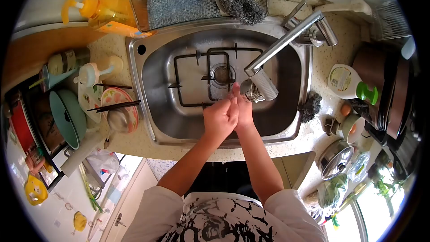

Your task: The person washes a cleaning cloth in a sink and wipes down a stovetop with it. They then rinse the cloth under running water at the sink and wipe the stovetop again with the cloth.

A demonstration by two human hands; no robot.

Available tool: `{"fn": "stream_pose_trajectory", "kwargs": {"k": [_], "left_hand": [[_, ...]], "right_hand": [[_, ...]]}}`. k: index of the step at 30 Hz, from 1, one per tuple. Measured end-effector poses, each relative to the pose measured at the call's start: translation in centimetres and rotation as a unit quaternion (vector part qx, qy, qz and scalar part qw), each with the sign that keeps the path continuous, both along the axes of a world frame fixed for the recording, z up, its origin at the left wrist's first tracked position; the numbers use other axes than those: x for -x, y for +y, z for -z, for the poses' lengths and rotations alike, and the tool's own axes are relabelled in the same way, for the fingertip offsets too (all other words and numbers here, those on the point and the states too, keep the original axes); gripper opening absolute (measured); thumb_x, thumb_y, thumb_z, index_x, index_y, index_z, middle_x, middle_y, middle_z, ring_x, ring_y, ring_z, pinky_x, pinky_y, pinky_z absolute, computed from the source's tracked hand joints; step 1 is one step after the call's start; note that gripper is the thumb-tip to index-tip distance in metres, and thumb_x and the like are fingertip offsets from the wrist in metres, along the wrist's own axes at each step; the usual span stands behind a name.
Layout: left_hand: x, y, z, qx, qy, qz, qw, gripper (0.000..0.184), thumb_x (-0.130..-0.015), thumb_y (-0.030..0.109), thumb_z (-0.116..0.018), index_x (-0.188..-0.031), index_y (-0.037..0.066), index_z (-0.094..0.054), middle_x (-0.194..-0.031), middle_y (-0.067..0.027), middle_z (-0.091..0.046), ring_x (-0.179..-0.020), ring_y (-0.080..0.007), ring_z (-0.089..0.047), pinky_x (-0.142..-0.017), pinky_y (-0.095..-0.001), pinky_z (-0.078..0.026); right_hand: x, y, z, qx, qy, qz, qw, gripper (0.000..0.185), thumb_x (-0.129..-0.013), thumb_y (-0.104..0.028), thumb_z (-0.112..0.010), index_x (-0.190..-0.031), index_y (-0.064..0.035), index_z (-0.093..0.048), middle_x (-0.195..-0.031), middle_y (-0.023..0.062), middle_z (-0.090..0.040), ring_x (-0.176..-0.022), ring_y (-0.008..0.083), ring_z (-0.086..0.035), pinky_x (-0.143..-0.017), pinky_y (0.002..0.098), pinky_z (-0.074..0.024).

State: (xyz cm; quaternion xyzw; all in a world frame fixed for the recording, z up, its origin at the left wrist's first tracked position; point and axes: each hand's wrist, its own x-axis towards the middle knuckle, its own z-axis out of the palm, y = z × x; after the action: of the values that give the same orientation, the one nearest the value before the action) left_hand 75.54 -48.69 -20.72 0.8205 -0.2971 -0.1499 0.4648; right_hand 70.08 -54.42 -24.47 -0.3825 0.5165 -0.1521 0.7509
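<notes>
- Two bare hands meet over the sink, centre of the frame: we have the left hand curled narrow against the right hand, whose fingers point up the frame. We cannot tell whether anything small sits between them.
- Both are just beside the angled chrome faucet; we cannot tell if water is running from its mouth.
- As for progress, we judge the work to be partway: the black metal-bar grate lies in the basin, centre of the frame, around and over the drain, not lifted out. How clean it is, we cannot say.
- The oval stainless-steel sink holds that grate, and we see no standing water for certain.
- At the top of the frame, our wire rack carries a folded grey-blue cloth and a tangled silver steel-wool scourer.
- Upper left, we see a translucent orange pump bottle; its fill level is unclear.
- Left of the sink on the speckled stone desk, a pink-patterned bowl has a round silver ladle and dark chopsticks across it.
- Right of frame, we find a small pale bowl with what looks like an egg inside.
</notes>
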Motion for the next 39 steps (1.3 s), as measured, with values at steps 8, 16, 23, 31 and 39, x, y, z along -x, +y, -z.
{"fn": "stream_pose_trajectory", "kwargs": {"k": [8, 16, 23, 31, 39], "left_hand": [[-3.3, -0.8, 2.3, -0.072, 0.097, -0.068, 0.99, 0.043, -0.106, 0.022, -0.065, -0.072, -0.003, -0.057, -0.056, -0.0155, -0.048, -0.051, -0.0158, -0.037, -0.049, -0.0393, -0.036], [-2.0, -0.7, 0.8, -0.024, 0.162, -0.083, 0.983, 0.042, -0.107, 0.016, -0.064, -0.069, 0.002, -0.053, -0.056, -0.0016, -0.045, -0.054, -0.007, -0.042, -0.048, -0.0335, -0.033], [-1.7, -0.3, 3.1, 0.179, 0.525, -0.216, 0.804, 0.045, -0.112, 0.039, -0.052, -0.139, 0.005, -0.061, -0.122, -0.0092, -0.072, -0.108, -0.016, -0.068, -0.096, -0.0305, -0.053], [-0.2, 1.0, 1.2, 0.135, 0.605, -0.236, 0.748, 0.038, -0.111, 0.038, -0.057, -0.12, 0.003, -0.069, -0.1, -0.0037, -0.071, -0.091, -0.0124, -0.065, -0.084, -0.0293, -0.052], [-1.2, -0.1, 4.6, -0.069, 0.386, -0.136, 0.91, 0.054, -0.111, 0.045, -0.059, -0.073, 0.006, -0.06, -0.06, 0.005, -0.046, -0.054, -0.0073, -0.039, -0.051, -0.0287, -0.032]], "right_hand": [[-0.5, -0.7, -3.3, -0.163, -0.006, 0.003, 0.987, 0.033, -0.114, -0.027, -0.049, -0.089, -0.0092, -0.062, -0.062, 0.0002, -0.056, -0.045, 0.014, -0.048, -0.044, 0.0325, -0.0401], [0.2, -0.8, -3.6, -0.206, -0.022, 0.021, 0.978, 0.025, -0.114, -0.028, -0.055, -0.1, -0.0091, -0.063, -0.074, -0.0032, -0.058, -0.06, 0.0072, -0.05, -0.052, 0.0269, -0.0398], [-0.3, 2.4, -0.8, -0.002, -0.076, 0.044, 0.996, 0.028, -0.112, -0.029, -0.053, -0.105, -0.0053, -0.065, -0.092, 0.0077, -0.066, -0.078, 0.018, -0.06, -0.07, 0.0327, -0.0474], [1.4, 1.5, -1.5, 0.495, 0.244, -0.222, 0.804, 0.055, -0.103, -0.019, -0.063, -0.154, -0.0014, -0.049, -0.143, 0.0195, -0.059, -0.132, 0.0395, -0.047, -0.113, 0.0521, -0.0315], [4.2, 0.9, -2.2, 0.36, 0.124, -0.105, 0.919, 0.041, -0.099, -0.012, -0.063, -0.138, 0.0008, -0.06, -0.14, 0.0241, -0.054, -0.128, 0.0453, -0.049, -0.11, 0.0514, -0.0389]]}}
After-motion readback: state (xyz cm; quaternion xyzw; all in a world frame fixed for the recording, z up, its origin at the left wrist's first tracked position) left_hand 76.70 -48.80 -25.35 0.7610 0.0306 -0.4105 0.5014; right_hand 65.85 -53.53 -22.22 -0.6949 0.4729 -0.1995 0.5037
